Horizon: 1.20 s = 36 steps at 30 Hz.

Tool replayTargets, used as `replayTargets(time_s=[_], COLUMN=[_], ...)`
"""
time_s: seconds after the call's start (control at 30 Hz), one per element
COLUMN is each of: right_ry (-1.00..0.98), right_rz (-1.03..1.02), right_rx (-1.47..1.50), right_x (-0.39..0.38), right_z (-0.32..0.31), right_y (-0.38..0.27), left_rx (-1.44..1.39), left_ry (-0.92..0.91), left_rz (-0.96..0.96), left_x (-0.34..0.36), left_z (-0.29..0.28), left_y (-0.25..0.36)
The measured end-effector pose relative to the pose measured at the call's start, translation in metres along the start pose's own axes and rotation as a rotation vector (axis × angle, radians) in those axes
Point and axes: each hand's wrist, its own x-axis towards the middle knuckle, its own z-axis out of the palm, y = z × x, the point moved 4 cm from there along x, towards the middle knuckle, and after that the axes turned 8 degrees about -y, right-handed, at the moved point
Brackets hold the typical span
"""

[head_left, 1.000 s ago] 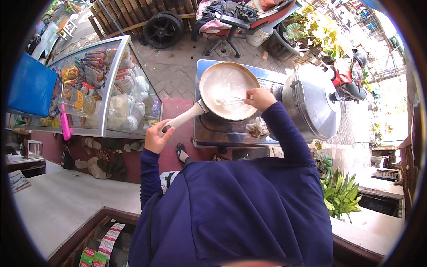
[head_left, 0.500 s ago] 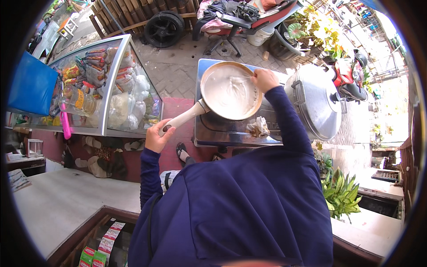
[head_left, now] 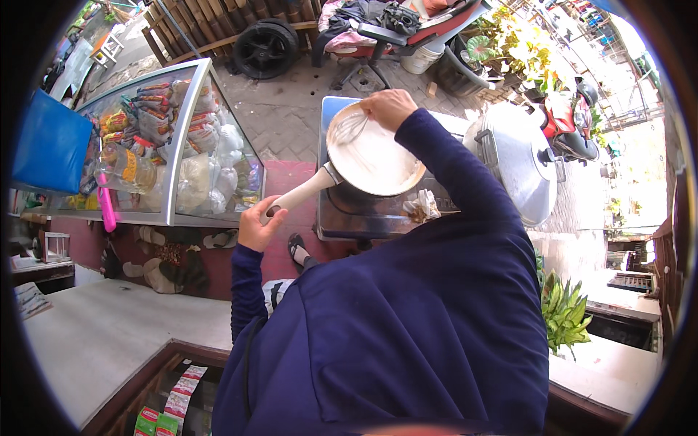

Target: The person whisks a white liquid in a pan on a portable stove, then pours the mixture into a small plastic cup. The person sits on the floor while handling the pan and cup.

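Note:
A pale frying pan (head_left: pixel 308 187) with a long cream handle stands on the stove (head_left: pixel 363 218), with creamy white liquid (head_left: pixel 382 160) inside. Round the end of its handle my left hand (head_left: pixel 259 224) is closed. My right hand (head_left: pixel 391 107) grips a wire whisk (head_left: pixel 350 129) above the pan's far rim; the whisk's wires dip into the liquid at the far left. Most of the whisk's handle is hidden in my fingers. A crumpled whitish cloth or paper (head_left: pixel 422 206) lies on the stove, right of the pan's near edge.
A large lidded metal pot (head_left: pixel 515 163) stands to the right, close to my right forearm. On the left is a glass display case (head_left: pixel 174 145) with packets and a blue box (head_left: pixel 51 142). A wheel (head_left: pixel 266 49) and an office chair (head_left: pixel 378 36) are beyond the stove.
My right hand has moved left and away from me, carrying the whisk from the pan's right side to its far left. My left hand stays on the handle.

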Motion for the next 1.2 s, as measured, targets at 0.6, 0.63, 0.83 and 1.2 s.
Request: replayTargets(time_s=[0.6, 0.63, 0.83, 1.2], right_ry=[-0.287, -0.214, 0.111, -0.303], right_rz=[0.566, 0.584, 0.504, 0.369], right_rx=[0.124, 0.075, 0.102, 0.030], right_x=[-0.133, -0.129, -0.049, -0.080], right_z=[0.029, 0.026, 0.022, 0.020], right_y=[0.042, 0.054, 0.049, 0.037], left_rx=[0.038, 0.032, 0.026, 0.035], left_ry=[0.033, 0.027, 0.029, 0.033], left_rz=[0.061, 0.051, 0.045, 0.060], left_x=[0.001, 0.001, 0.000, 0.001], left_z=[0.000, 0.000, -0.001, -0.001], left_y=[0.002, 0.002, 0.004, 0.002])
